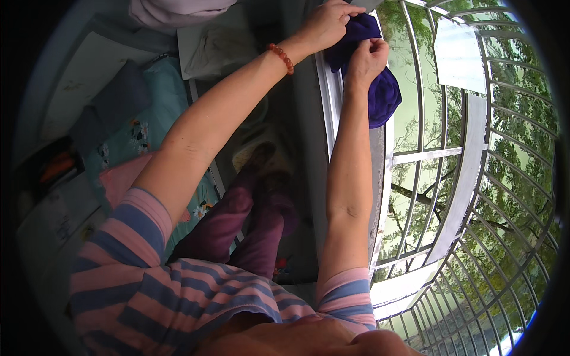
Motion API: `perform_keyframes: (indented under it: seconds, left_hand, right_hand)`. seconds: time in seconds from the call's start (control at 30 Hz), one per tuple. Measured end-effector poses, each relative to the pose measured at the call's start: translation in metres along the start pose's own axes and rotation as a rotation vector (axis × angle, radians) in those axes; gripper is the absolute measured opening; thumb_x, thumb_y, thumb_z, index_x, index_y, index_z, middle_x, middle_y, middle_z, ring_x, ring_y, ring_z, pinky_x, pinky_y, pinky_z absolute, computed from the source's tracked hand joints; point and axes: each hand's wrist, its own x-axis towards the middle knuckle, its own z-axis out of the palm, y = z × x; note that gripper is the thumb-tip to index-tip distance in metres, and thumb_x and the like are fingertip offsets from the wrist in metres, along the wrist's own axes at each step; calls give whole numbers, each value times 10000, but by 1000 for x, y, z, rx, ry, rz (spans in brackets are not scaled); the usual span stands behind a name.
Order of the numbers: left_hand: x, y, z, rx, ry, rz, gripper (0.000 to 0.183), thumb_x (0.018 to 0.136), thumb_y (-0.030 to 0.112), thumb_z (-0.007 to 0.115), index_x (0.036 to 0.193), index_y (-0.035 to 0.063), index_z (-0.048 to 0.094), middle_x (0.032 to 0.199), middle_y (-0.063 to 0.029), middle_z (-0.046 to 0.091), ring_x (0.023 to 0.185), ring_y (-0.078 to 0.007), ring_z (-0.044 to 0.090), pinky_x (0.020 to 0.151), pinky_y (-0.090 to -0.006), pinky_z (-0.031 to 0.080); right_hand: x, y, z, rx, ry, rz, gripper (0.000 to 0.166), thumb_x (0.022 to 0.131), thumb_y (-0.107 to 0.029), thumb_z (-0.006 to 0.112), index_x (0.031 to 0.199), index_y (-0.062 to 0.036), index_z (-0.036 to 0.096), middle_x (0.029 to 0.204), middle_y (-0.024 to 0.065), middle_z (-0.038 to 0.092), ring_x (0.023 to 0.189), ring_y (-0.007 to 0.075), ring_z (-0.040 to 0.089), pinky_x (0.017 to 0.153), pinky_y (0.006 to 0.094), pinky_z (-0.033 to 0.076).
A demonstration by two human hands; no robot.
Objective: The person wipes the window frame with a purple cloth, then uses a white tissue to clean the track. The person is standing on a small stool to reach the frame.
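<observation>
A dark purple cloth [385, 95] lies bunched over the window sill, and part of it hangs on the outer side. My right hand [369, 62] pinches a fold of it between thumb and fingers. Just beyond, my left hand [327, 26] is at the cloth's far end, with the index finger stretched out over its edge. Whether those fingers grip the fabric is hidden. A bracelet of reddish-orange beads [281, 58] circles the left wrist. Beneath the cloth runs the white window frame track [328, 95].
Metal security bars [421, 89] enclose the outside of the window, with a white panel [459, 55] and a flat strip [467, 173] among them. To the left is a bed with a teal floral cover [167, 89], a pink cloth [124, 175] and a dark pillow [122, 89].
</observation>
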Motion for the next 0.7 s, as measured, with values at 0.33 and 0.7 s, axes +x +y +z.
perform_keyframes:
  seconds: [0.33,0.7]
  left_hand:
    - [-164,-11,17,-291,178,-716,313,940,123,470,1246,98,530,1136,-58,534,930,-137,560,778,-266,471]
    - [-192,38,42,-399,108,-689,364,846,-44,507,1193,55,548,1047,-99,556,805,-177,563,770,-279,479]
  right_hand:
    - [-61,-22,-133,-514,-788,-525,181,789,-104,635,961,-110,579,1258,50,526,1198,269,466,1004,434,316]
    - [-29,12,-25,-868,-607,-712,236,801,-164,575,1025,-234,597,1112,24,527,923,220,535,740,387,391]
